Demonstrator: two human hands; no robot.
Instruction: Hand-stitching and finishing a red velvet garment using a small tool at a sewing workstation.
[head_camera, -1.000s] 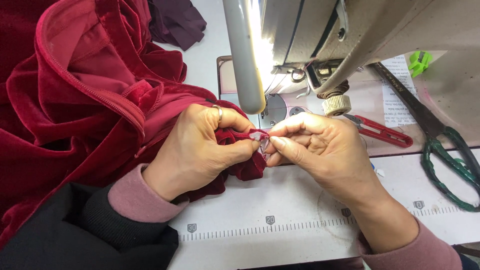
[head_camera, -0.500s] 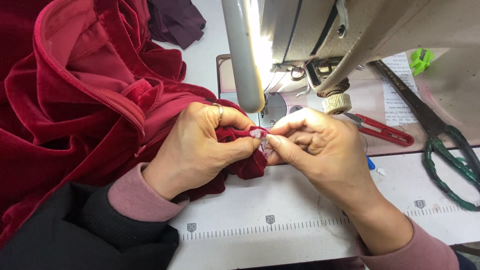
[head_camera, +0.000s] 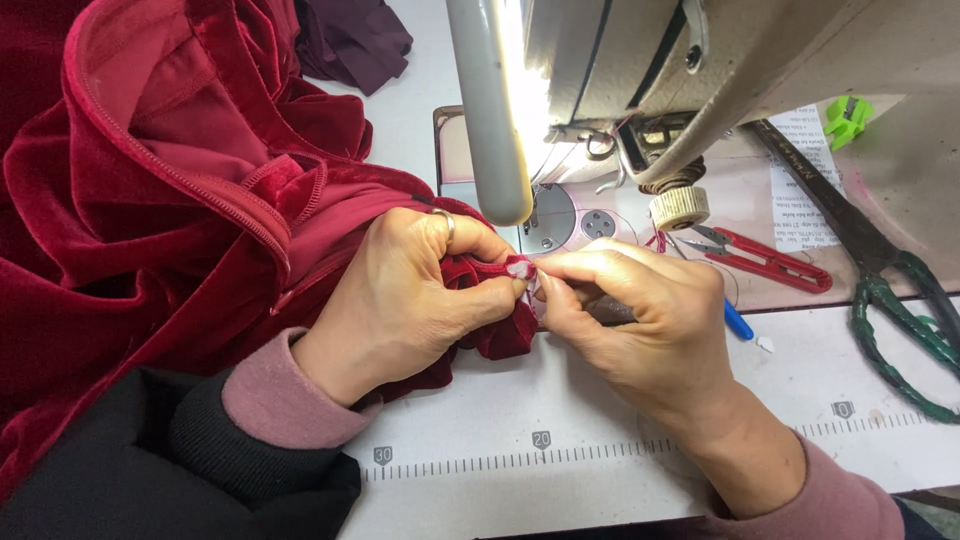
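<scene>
Left hand (head_camera: 420, 290): closed around a bunched fold of the red velvet garment (head_camera: 180, 200), thumb and fingertips pinching the cloth's edge; a ring showed on one finger. Right hand (head_camera: 640, 320): fingers curled tight, fingertips pinching the same small end of cloth, touching the left hand's fingertips; a dark slim tool lay tucked in its palm, its kind not clear. The pinched end sat on the white table (head_camera: 600, 430), just in front of the sewing machine (head_camera: 680, 70) and below its lamp arm (head_camera: 490, 110).

Garment: heaped over the left of the table, a zip running along one fold, its bulk trailing off toward the person's lap.

Other items: red thread snips (head_camera: 770, 262) just right of the needle plate (head_camera: 550, 215); large dark scissors with green handles (head_camera: 880, 270) at the far right; a green clip (head_camera: 848, 115) beside the machine; a printed ruler strip (head_camera: 600, 452) along the table's near edge; a dark purple cloth (head_camera: 350, 40) at the top.
</scene>
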